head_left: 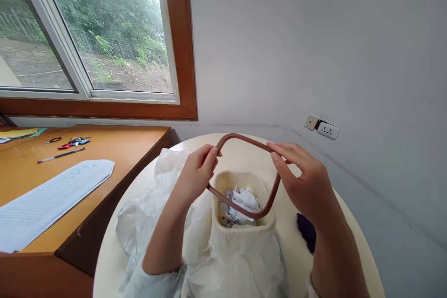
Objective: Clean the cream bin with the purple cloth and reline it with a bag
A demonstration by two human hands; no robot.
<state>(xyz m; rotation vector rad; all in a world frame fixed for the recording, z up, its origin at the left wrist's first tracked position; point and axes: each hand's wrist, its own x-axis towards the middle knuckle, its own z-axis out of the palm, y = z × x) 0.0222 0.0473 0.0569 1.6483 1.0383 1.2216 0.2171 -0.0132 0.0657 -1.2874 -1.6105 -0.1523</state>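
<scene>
My left hand [197, 170] pinches the left side of a brown, rounded-square rim ring [240, 209]. On the opposite side, my right hand [303, 174] grips the same ring between thumb and fingers. The ring is tilted in the air above a cream trash bin [240, 179]. A whitish plastic bag [240, 260] drapes over the bin's edge and hangs down its outside. Crumpled white paper [244, 199] lies inside the bin, partly seen through the ring.
The bin stands on a round cream table [286, 251]. More plastic bag [139, 214] spreads at the left, and a dark purple item [307, 232] lies at the right. A wooden desk [139, 149] holds papers [66, 195], a pen [61, 155] and keys [75, 142].
</scene>
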